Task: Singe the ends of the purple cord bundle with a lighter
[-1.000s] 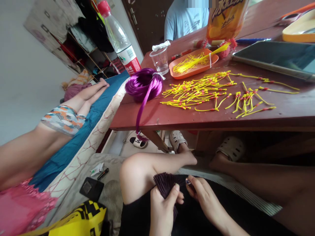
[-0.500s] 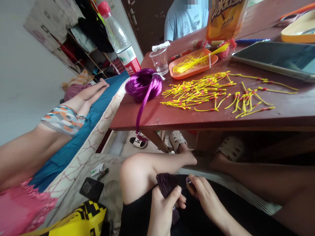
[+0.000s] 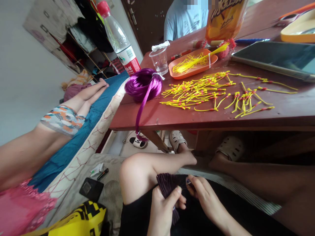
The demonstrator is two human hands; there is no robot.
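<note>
1. At six o'clock, nearest to the wearer, the left hand (image 3: 162, 205) is closed around a dark purple bundle (image 3: 165, 184) of thin, cord-like strands. The thumb presses on its middle; the upper end spreads like a small fan with a blunt, bristly edge, and the lower end comes out below the fingers.
2. At five o'clock, just beside the bundle, is the right hand (image 3: 203, 193). Its thumb and fingers are bent together in a narrow pinch; whether a fine strand is between them, I cannot tell.
3. Under both hands lies soft black cloth (image 3: 137, 216), matt and without pattern. Between seven and eight o'clock is a yellow-and-black bag (image 3: 81, 219), its surface smooth and creased.
4. Farther, the reddish-brown table (image 3: 172, 121) has a painted, slightly shiny wooden top. At two o'clock on it, yellow cords (image 3: 197, 93) with small red knot-like parts lie in a loose, tangled heap.
5. At eleven o'clock, a glossy purple coil (image 3: 142, 87) makes a round ring, and its tail hangs over the table edge.
6. Behind the cords, at one o'clock, a shallow orange tray (image 3: 176, 74) with rounded corners carries fine yellow strands (image 3: 187, 64). Near twelve stands a clear, thin-walled cup (image 3: 158, 60).
</note>
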